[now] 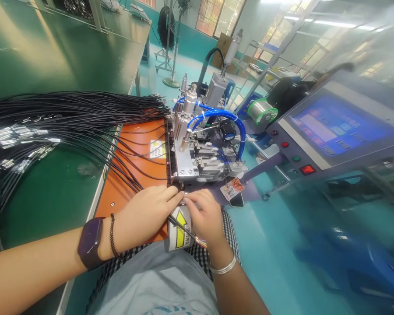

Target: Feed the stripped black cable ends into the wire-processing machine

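My left hand is closed at the front edge of an orange plate, with black cables running out from under its palm. Those cables end in bare coloured wires beside my right wrist. My right hand pinches thumb against forefinger, its tips meeting those of my left hand; what lies between them is too small to make out. Just beyond the fingertips stands a machine with metal cylinders and blue air hoses. A white roller with a yellow arrow sits below my hands.
A thick bundle of black cables with shiny metal ends lies across the green table at left. To the right are a lit control screen with buttons, a wire spool and a phone-like object. A fan stands behind.
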